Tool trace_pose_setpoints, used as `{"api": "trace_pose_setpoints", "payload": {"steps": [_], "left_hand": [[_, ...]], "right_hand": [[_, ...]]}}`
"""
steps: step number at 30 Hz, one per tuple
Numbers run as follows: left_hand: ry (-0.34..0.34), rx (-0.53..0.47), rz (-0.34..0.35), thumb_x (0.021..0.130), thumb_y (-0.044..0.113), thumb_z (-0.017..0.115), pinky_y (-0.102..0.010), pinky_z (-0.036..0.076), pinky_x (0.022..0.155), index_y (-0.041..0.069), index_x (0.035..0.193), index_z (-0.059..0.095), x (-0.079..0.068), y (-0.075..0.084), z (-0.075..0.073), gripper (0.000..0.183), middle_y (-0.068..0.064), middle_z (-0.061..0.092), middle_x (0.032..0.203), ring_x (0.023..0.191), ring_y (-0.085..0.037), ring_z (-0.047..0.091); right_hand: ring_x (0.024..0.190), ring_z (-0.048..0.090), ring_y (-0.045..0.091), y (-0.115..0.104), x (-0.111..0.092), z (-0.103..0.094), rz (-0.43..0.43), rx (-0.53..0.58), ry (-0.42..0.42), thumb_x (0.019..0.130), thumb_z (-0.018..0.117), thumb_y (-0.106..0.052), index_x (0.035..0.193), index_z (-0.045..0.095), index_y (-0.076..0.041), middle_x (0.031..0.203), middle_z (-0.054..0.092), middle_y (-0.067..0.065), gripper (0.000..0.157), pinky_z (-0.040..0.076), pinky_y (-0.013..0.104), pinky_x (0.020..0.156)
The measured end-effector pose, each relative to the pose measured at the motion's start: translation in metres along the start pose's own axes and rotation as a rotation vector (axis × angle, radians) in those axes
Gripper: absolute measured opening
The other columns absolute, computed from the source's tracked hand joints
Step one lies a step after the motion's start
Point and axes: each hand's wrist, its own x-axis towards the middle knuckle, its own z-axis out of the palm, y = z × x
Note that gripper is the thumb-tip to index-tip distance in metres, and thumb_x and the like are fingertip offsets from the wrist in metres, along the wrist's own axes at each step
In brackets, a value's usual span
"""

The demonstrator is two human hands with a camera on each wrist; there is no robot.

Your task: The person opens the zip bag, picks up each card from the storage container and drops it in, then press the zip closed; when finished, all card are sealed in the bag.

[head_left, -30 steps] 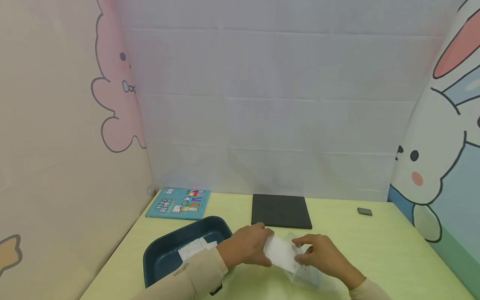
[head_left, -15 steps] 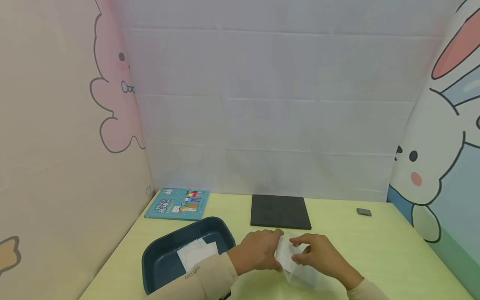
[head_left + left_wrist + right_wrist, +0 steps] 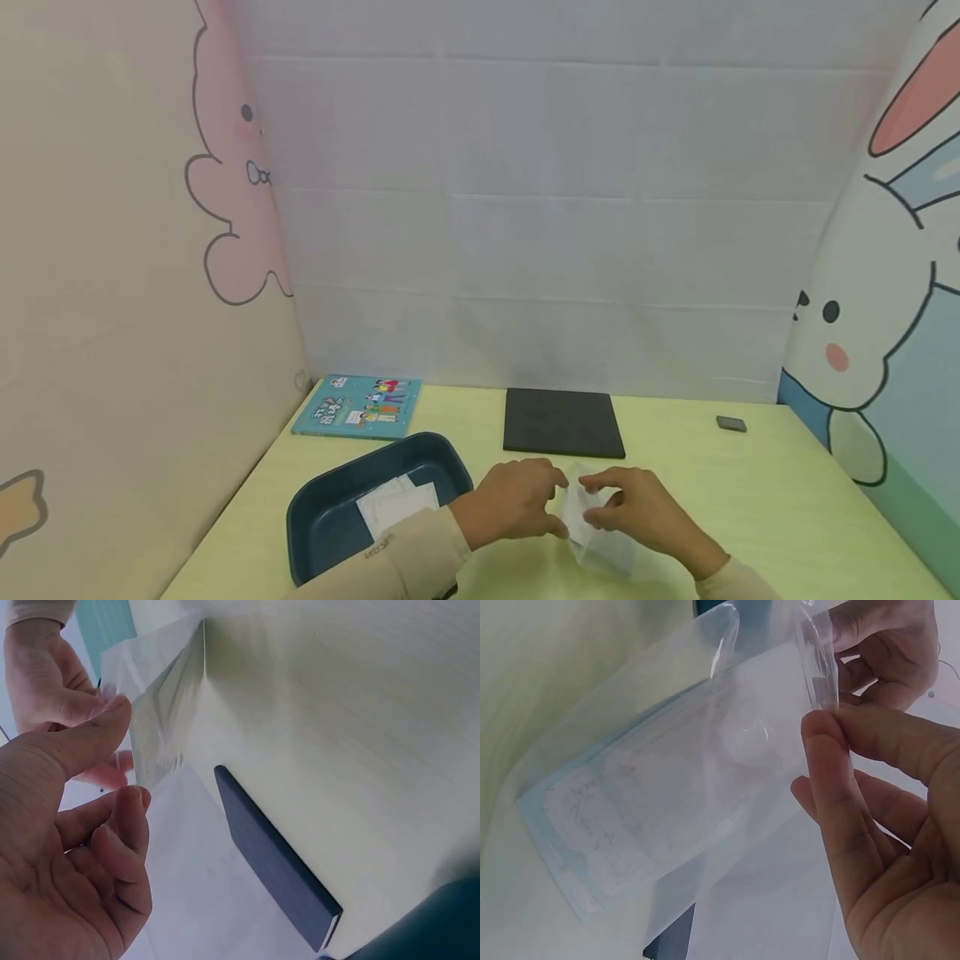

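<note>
White packet (image 3: 576, 512) deeper in clear bag (image 3: 609, 552) | left hand (image 3: 516, 500): released, fingers parted | right hand (image 3: 641, 508): pinching bag

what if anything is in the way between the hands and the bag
Nothing visible: the right hand pinches the bag at its edge, and the left hand is right at its mouth. The board lies beyond, the tray off left.

Clear, white, deep blue and pale yellow-green between cartoon-patterned walls.
A colourless clear bag (image 3: 613, 554) shows a white packet (image 3: 705, 757) edged pale blue; white papers (image 3: 408, 504) lie in a dark blue tray (image 3: 302, 508); the table (image 3: 750, 508) is pale yellow-green, the board (image 3: 562, 425) black, the book (image 3: 358, 407) teal with multicoloured figures, the sleeves (image 3: 423, 554) cream, the left one dark-lettered.
</note>
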Motion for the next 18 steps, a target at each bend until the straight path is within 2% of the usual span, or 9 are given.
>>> {"api": "trace_pose_setpoints", "payload": {"steps": [5,9,14,18], "left_hand": [[-0.017,0.04,0.012,0.078,0.052,0.083,-0.026,0.046,0.056,0.027,0.124,0.071,0.0,0.005,0.003,0.053,0.017,0.06,0.091,0.062,0.001,0.051],[-0.006,0.056,0.022,0.08,0.053,0.08,-0.026,0.045,0.054,0.03,0.124,0.071,-0.002,0.002,0.002,0.051,0.018,0.059,0.09,0.063,0.001,0.052],[0.032,0.064,0.029,0.083,0.052,0.078,-0.026,0.045,0.054,0.029,0.123,0.071,-0.009,-0.013,-0.005,0.046,0.017,0.062,0.091,0.07,0.003,0.057],[0.076,0.104,0.017,0.083,0.052,0.078,-0.025,0.047,0.056,0.026,0.119,0.073,-0.02,-0.031,-0.017,0.045,0.013,0.065,0.097,0.074,0.002,0.059]], "right_hand": [[0.071,0.068,0.01,-0.003,0.0,0.0,-0.004,0.012,-0.019,0.084,0.082,-0.015,0.123,0.068,0.005,0.112,0.067,0.016,0.046,0.054,0.028,0.058],[0.071,0.067,0.009,-0.002,0.0,0.0,0.003,-0.008,-0.011,0.084,0.082,-0.015,0.122,0.068,0.004,0.111,0.068,0.015,0.045,0.054,0.028,0.057],[0.07,0.067,0.009,-0.001,-0.001,-0.002,0.013,-0.032,0.008,0.083,0.082,-0.015,0.121,0.069,0.003,0.109,0.068,0.014,0.044,0.053,0.028,0.057],[0.07,0.067,0.009,0.0,-0.002,-0.003,0.032,-0.033,0.011,0.083,0.082,-0.015,0.121,0.069,0.003,0.108,0.068,0.013,0.044,0.053,0.028,0.057]]}}
